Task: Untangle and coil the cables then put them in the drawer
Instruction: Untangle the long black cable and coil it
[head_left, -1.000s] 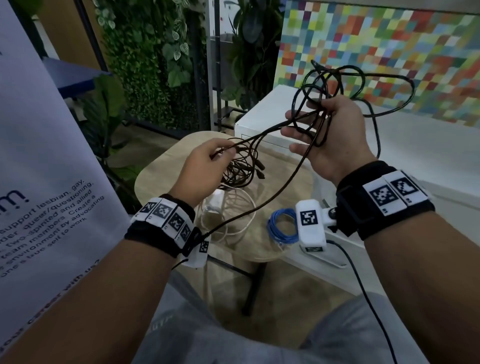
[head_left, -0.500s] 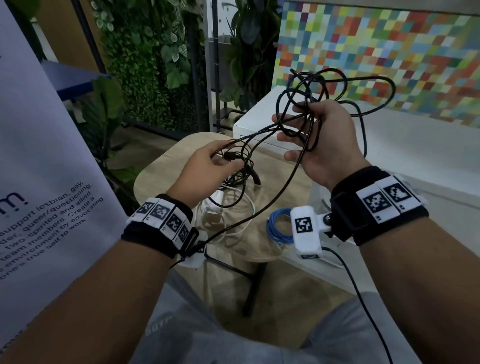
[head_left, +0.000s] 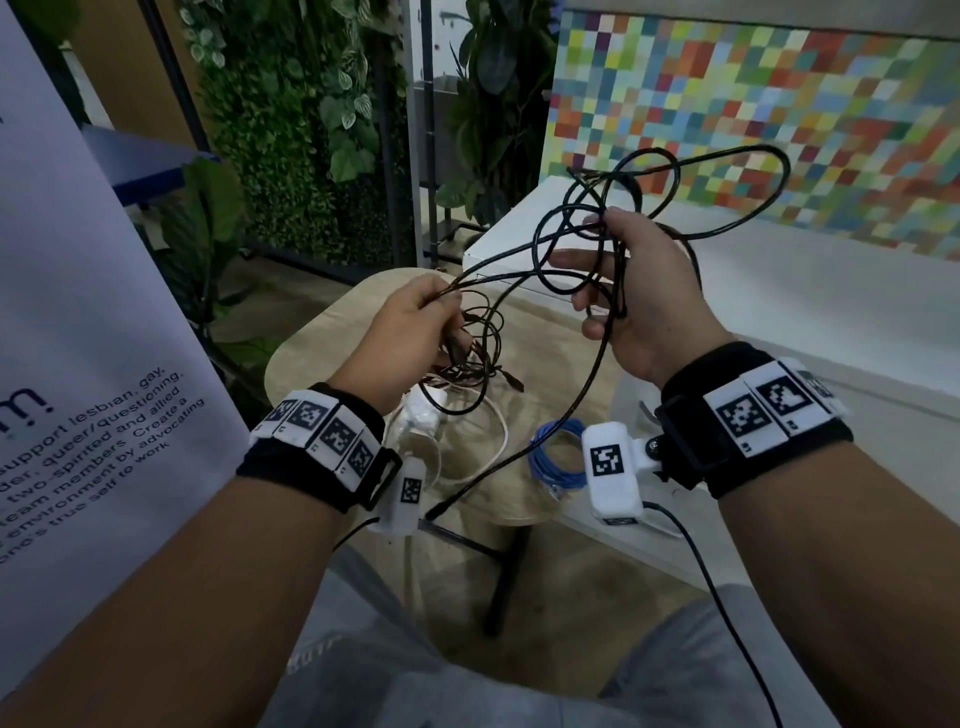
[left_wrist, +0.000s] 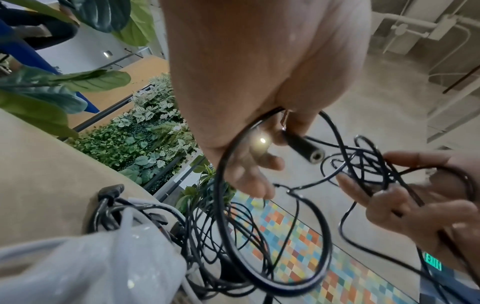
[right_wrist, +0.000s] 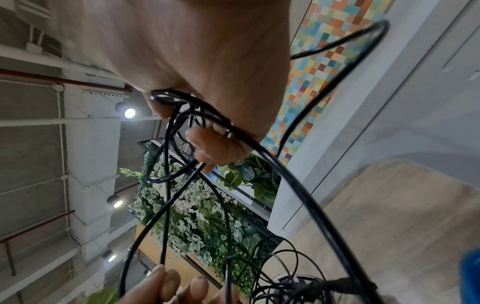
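A tangled black cable (head_left: 670, 171) loops in the air over a small round wooden table (head_left: 545, 358). My right hand (head_left: 639, 291) holds several of its loops, fingers curled round them (right_wrist: 207, 148). My left hand (head_left: 415, 322) pinches thin black strands (left_wrist: 283, 125) that run across to the right hand, with a plug end (left_wrist: 306, 149) beside its fingers. Below it a bundle of thin dark cables (head_left: 472, 358) hangs onto the table. One end of the black cable (head_left: 441, 506) dangles near my left wrist. No drawer shows in these views.
On the table lie a white cable with its charger (head_left: 426, 415) and a coiled blue cable (head_left: 556, 457). A white cabinet (head_left: 831, 312) stands to the right, a banner (head_left: 78, 312) to the left, plants (head_left: 291, 130) behind. My knees (head_left: 467, 675) are below.
My right hand has drawn the black loops slightly lower and nearer. My left hand has lifted and closed on strands pulled up from the bundle; the cable's big loop has widened to the right.
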